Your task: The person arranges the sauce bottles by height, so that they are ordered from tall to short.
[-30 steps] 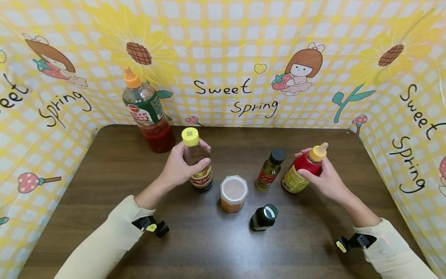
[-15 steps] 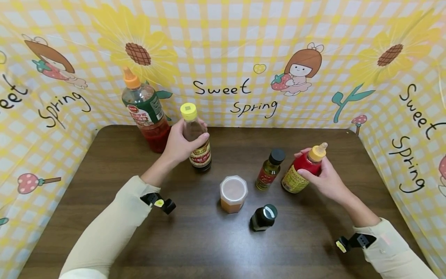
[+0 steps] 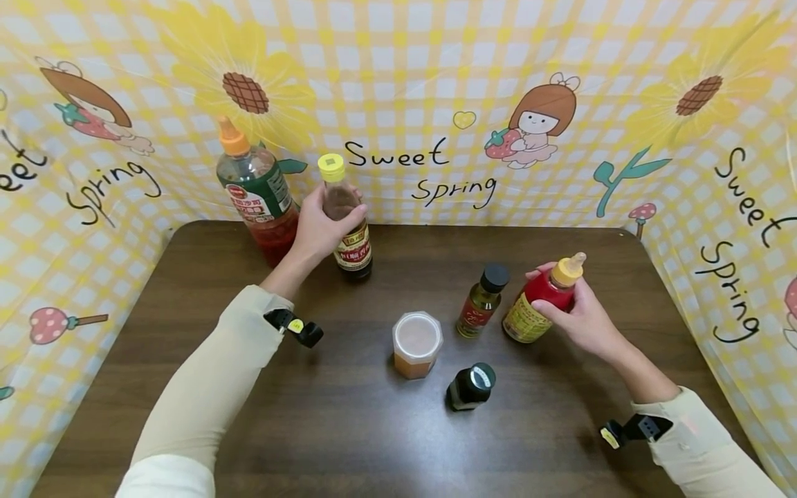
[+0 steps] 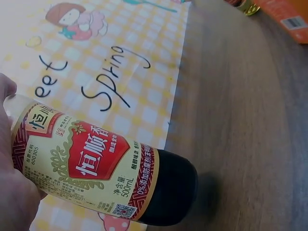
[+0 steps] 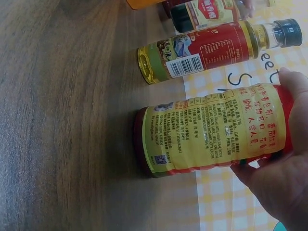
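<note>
In our curled left hand (image 3: 320, 225) we grip the dark sauce bottle (image 3: 355, 250) near the back of the surface (image 3: 349, 415); in our right hand (image 3: 579, 315), the red squeeze bottle (image 3: 528, 319) beside the black-capped bottle (image 3: 478, 311).

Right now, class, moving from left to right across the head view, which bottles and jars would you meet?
Orange-capped bottle, yellow-capped bottle, pale-lidded jar, black-capped bottle, red bottle. The small dark jar overlaps the black-capped bottle's span, so it stays unplaced.
</note>
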Tool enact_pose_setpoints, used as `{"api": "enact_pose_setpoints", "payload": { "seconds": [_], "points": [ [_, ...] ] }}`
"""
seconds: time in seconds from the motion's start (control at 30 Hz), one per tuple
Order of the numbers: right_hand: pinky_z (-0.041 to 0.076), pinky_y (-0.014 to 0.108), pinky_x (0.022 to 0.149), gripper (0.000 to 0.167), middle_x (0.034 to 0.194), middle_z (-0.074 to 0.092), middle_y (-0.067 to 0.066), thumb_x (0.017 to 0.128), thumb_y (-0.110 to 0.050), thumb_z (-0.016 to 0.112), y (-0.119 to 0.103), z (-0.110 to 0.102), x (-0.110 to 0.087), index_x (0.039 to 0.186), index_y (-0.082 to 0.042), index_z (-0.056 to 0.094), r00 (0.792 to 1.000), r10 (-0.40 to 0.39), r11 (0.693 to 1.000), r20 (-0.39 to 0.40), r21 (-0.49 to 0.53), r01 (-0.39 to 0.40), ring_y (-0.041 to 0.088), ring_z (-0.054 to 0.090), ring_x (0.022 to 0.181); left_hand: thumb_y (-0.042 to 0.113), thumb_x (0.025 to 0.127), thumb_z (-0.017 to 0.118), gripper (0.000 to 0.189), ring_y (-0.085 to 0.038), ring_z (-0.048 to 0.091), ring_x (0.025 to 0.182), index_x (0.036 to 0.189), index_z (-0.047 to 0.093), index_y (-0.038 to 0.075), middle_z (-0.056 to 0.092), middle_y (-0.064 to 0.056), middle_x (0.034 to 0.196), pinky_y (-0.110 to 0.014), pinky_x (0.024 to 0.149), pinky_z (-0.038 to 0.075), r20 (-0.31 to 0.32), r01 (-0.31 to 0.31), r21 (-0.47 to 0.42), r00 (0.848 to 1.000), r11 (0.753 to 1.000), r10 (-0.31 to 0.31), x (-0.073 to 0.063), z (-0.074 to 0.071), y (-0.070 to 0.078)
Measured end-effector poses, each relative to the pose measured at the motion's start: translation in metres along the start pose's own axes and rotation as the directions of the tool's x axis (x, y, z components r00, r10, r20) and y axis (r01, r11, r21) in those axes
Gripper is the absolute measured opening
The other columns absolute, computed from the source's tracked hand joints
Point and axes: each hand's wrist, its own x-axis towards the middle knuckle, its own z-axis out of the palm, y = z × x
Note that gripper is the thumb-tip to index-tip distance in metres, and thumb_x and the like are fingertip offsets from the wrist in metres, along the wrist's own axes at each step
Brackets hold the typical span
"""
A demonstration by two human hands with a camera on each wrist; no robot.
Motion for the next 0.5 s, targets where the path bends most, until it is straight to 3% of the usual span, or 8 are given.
{"api": "enact_pose_setpoints", "payload": {
  "seconds": [0.17, 0.5],
  "points": [
    [0.046, 0.017, 0.098, 0.051, 0.133, 0.057, 0.017, 0.093, 0.007, 0.067, 0.000, 0.000, 0.000, 0.138, 0.003, 0.042, 1.000, 0.003, 1.000, 0.002, 0.014, -0.003, 0.008, 0.056, 0.121, 0.007, 0.090, 0.075, 0.035, -0.013, 0.065, 0.097, 0.116, 0.059, -0.008, 0.063, -0.028, 0.113, -0.030, 0.090, 0.053, -0.034, 0.029, 0.015, 0.999, 0.999, -0.028, 0.007, 0.001, -0.009],
    [0.046, 0.017, 0.098, 0.051, 0.133, 0.057, 0.019, 0.093, 0.007, 0.067, 0.001, -0.001, 0.000, 0.138, 0.002, 0.042, 1.000, 0.001, 1.000, 0.001, 0.014, -0.001, 0.008, 0.056, 0.121, 0.012, 0.090, 0.077, 0.028, -0.013, 0.064, 0.097, 0.112, 0.062, 0.004, 0.067, -0.011, 0.108, -0.028, 0.088, 0.053, -0.099, 0.070, 0.029, 0.993, 0.997, -0.067, 0.019, 0.004, -0.021]
  ]
}}
